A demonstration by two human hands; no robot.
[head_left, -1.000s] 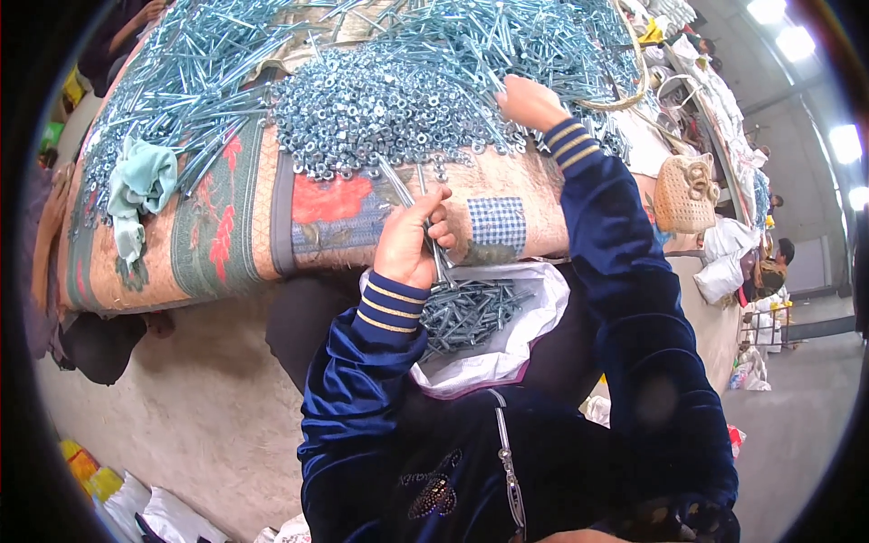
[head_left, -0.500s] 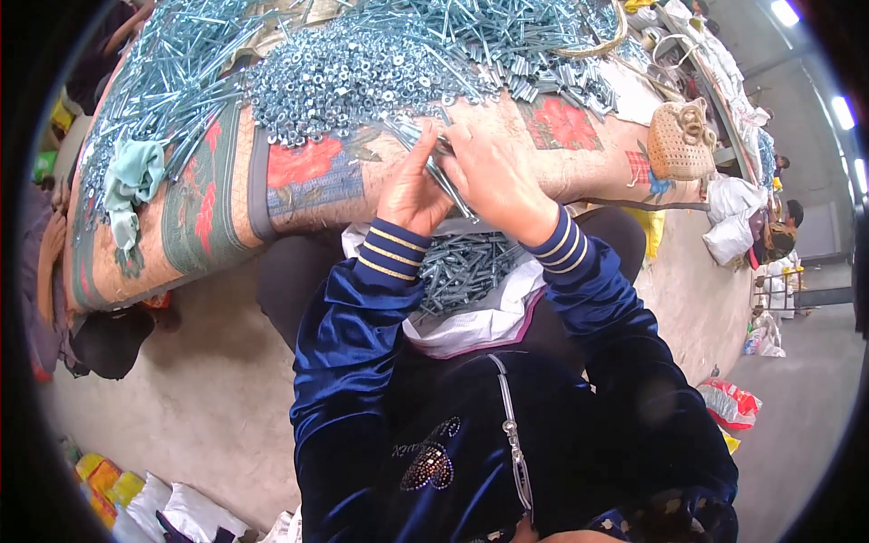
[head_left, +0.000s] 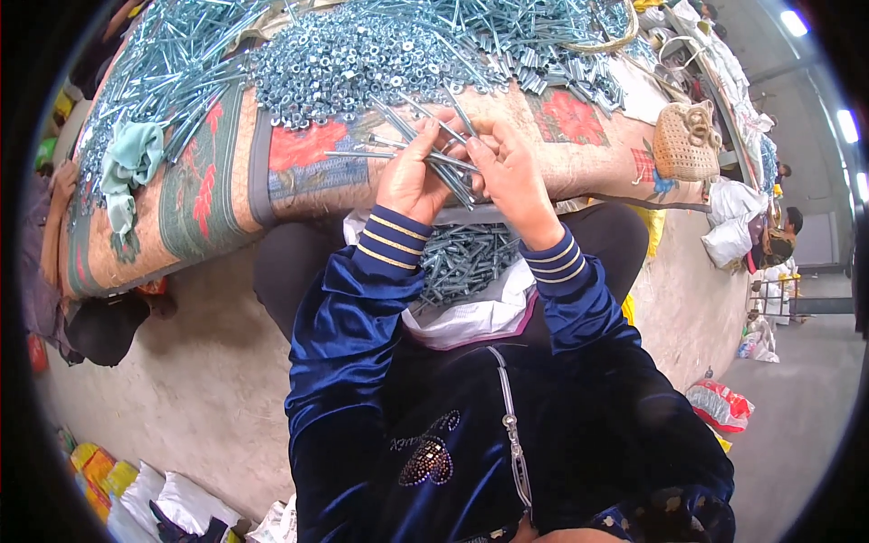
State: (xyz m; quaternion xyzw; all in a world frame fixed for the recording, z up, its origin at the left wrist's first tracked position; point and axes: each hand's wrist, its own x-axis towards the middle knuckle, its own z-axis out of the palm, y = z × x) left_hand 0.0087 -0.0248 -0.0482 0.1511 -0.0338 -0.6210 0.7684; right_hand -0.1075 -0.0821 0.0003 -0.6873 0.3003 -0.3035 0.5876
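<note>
Over the near edge of the cloth-covered table, my left hand [head_left: 407, 185] is closed round several long, thin metal bolts [head_left: 460, 188] that fan out in different directions. My right hand [head_left: 516, 172] pinches at the same bolts, thumb and fingers curled over their right-hand ends. Some of the fingertips are hidden behind the metal. Just below my hands, a white sack [head_left: 466, 329] stands in my lap between my knees, its mouth rolled down. Inside lie many short metal fasteners [head_left: 466, 262]. A heap of nuts and washers [head_left: 353, 68] spreads on the table beyond my hands.
Long bolts [head_left: 172, 72] pile up at the table's left, with short metal sleeves [head_left: 566, 74] at the right. A pale green cloth [head_left: 134, 163] hangs near the left edge. A woven basket [head_left: 683, 145] sits at the right end. Another person's hand [head_left: 63, 181] shows far left.
My hands have moved slightly apart, and the bolts, earlier bunched and mostly covered, now fan out between them. The right hand has turned, its thumb now showing on the bolts.
</note>
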